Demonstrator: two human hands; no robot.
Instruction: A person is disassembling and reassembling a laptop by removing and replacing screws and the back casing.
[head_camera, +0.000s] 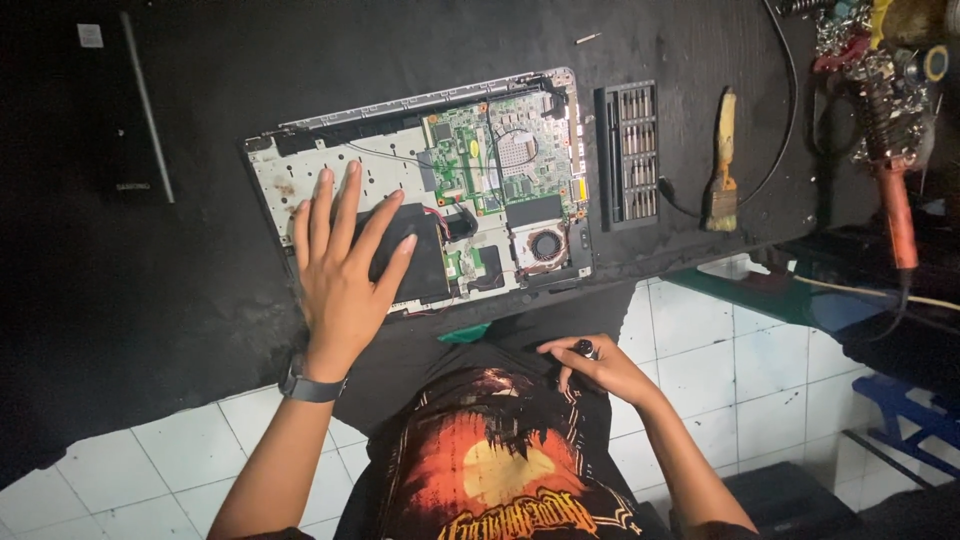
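Here the left hand (345, 275) lies flat, fingers (345, 200) spread, on the opened laptop (500, 170).

Black worktable (200, 290) with opened laptop (470, 180), bit case (628, 155), brush (722, 165).

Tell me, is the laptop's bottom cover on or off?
Off. The laptop lies with its green circuit board and round cooling fan exposed; the left hand rests flat on its black battery area.

The opened laptop (430, 190) lies flat on the black table, its bottom cover off, showing a green circuit board, 1 round fan and a black battery. A small dark screwdriver (584, 349) sits upright above the lap.
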